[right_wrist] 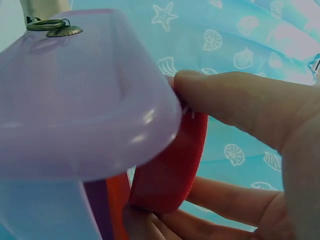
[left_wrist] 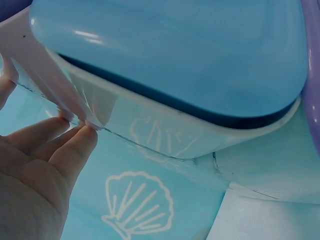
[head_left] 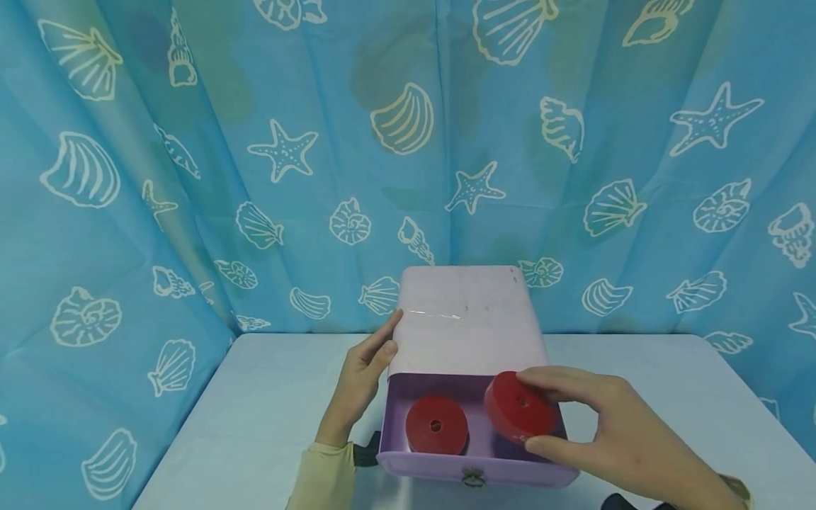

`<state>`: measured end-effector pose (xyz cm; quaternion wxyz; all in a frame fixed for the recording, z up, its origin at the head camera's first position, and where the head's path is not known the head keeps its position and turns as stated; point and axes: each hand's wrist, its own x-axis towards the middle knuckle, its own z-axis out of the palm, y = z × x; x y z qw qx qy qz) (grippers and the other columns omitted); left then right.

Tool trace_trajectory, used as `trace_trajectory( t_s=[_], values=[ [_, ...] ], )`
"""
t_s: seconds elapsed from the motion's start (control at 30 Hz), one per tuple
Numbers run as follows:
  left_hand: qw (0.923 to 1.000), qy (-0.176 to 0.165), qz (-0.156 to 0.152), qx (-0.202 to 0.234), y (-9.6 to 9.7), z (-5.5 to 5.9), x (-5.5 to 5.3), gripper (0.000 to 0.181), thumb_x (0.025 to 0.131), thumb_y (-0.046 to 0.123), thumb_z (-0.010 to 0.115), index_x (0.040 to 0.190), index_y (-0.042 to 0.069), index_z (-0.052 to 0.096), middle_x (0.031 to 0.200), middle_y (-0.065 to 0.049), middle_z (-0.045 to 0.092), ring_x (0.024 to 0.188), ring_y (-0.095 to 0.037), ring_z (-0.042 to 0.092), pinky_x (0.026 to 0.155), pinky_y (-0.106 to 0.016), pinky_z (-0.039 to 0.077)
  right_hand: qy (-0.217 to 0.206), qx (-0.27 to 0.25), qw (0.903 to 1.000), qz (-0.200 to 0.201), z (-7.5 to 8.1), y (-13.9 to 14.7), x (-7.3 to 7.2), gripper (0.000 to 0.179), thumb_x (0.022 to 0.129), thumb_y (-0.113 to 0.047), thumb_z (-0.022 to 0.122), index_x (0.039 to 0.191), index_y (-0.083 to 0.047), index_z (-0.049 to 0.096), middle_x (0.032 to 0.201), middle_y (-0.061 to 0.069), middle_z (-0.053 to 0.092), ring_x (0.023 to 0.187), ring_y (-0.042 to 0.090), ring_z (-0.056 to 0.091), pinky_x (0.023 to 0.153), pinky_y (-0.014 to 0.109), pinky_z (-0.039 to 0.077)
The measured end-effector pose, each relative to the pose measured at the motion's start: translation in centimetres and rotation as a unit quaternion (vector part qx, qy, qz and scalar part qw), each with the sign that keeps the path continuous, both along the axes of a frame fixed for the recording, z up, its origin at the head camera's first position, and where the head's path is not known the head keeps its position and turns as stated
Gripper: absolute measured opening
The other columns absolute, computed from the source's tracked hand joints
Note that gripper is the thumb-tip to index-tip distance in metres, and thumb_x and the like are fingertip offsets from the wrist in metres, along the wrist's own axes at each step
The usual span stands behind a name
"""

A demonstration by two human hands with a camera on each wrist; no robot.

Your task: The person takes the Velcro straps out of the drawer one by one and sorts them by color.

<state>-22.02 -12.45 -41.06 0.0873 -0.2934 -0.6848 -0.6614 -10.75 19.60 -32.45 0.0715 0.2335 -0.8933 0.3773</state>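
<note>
My right hand (head_left: 612, 418) pinches a roll of red ribbon (head_left: 519, 407) between thumb and fingers. The roll is tilted at the right side of an open purple drawer (head_left: 478, 464); in the right wrist view the drawer front partly hides the ribbon (right_wrist: 172, 167). A second red ribbon roll (head_left: 436, 425) lies in the drawer's left part. My left hand (head_left: 360, 379) rests against the left side of the pale pink drawer box (head_left: 468, 340). Its fingertips touch that side in the left wrist view, where the left hand (left_wrist: 45, 160) has fairly straight fingers.
A brass ring pull (head_left: 473, 478) is fixed to the drawer front. Another, blue drawer front (left_wrist: 175, 45) shows in the left wrist view. The box stands on a pale table (head_left: 255, 425), before a blue curtain (head_left: 319, 212) printed with shells and starfish.
</note>
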Motion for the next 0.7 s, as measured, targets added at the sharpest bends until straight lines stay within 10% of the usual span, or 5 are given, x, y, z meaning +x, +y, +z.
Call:
trace_trajectory(
  t_s=[0.7],
  values=[
    [1.0,0.001,-0.003,-0.001,0.0,-0.1,0.0,0.047,0.106,0.012,0.048,0.153,0.009,0.042,0.159,-0.003,0.037,0.147,-0.017,0.032,0.117,-0.027,0.028,0.113,-0.039,0.9916,-0.051,-1.1,1.3,0.3,0.075,0.074,-0.012,0.091,0.141,-0.026,0.059,0.134,-0.006,0.059,0.118,-0.003,0.052,0.087,0.009,0.048]
  ],
)
